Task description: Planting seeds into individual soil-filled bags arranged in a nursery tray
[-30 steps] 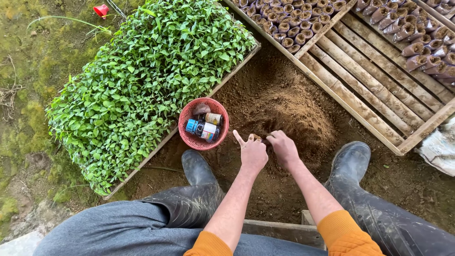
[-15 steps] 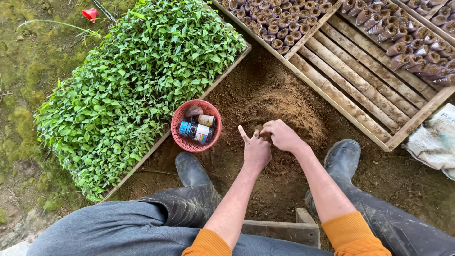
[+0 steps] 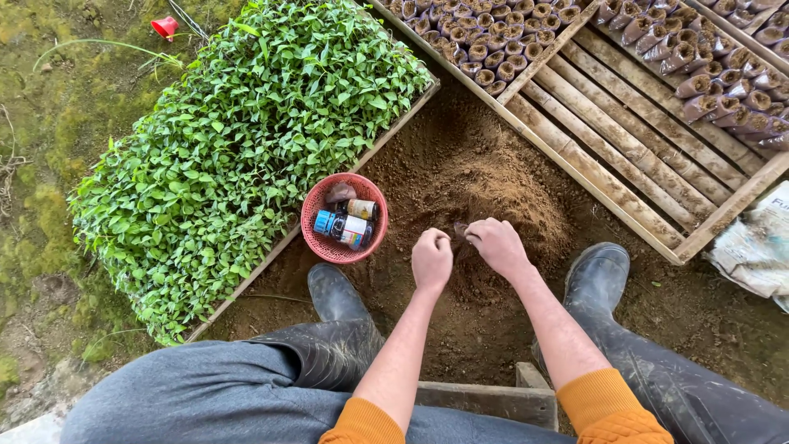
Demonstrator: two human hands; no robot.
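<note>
There is a single view, from a camera worn on the person's head, looking steeply down past the knees to the ground between the boots. It sits close above the work: the left hand [image 3: 431, 259] and right hand [image 3: 496, 244] meet near the middle of the frame, over the soil heap [image 3: 501, 185]. The near edge takes in the lap and orange cuffs; the far edge reaches the wooden slat tray [image 3: 633, 140] at far right. The bed of green seedlings [image 3: 238, 140] fills the left, with the red basket [image 3: 316, 218] between it and the hands
</note>
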